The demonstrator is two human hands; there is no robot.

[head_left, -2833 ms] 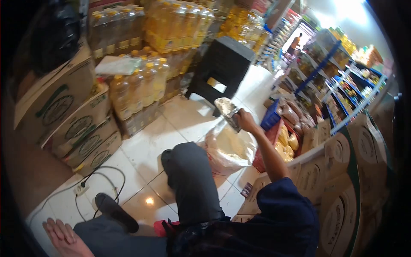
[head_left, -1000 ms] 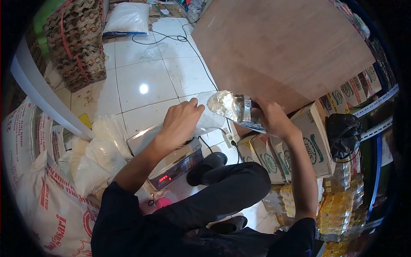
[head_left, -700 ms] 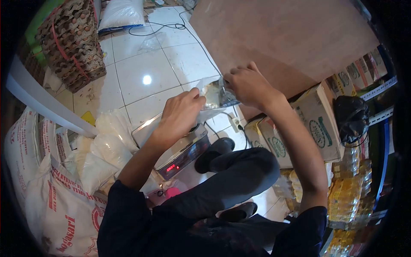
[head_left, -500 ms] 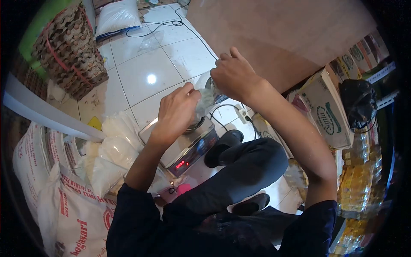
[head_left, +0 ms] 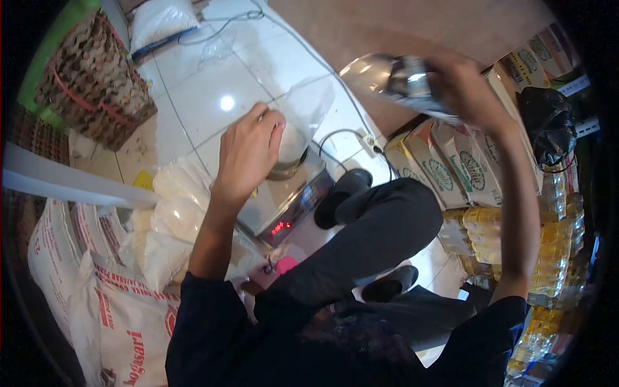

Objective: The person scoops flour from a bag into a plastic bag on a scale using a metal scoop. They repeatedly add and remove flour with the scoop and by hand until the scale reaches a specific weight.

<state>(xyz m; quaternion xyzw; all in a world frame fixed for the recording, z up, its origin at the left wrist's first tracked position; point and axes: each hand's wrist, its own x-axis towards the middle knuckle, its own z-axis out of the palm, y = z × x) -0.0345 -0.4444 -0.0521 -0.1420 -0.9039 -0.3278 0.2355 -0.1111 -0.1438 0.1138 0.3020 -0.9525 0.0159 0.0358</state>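
My left hand (head_left: pixel 250 151) is closed, its fingers pinching the rim of a clear plastic bag (head_left: pixel 313 106) that flares out to the right. The bag's lower part holds something white and sits in a round metal bowl (head_left: pixel 290 169) on the digital scale (head_left: pixel 264 206). Red digits glow on the scale's front, too blurred to read. Out to the right, my right hand (head_left: pixel 461 90) is wrapped round a shiny metal scoop (head_left: pixel 393 80), smeared by motion. The scoop is apart from the bag, and its contents cannot be made out.
Filled clear bags (head_left: pixel 177 216) and printed white sacks (head_left: pixel 122 322) stand at left. Stacked egg trays (head_left: pixel 93 84) are farther back. Cartons (head_left: pixel 445 161) and bottles of yellow oil (head_left: pixel 554 258) line the right. A cable and power socket (head_left: pixel 372 143) lie behind the scale.
My right hand has swung right, away from the bag, carrying the metal scoop. The bag's mouth now spreads open beside my left hand, which stays over the scale.
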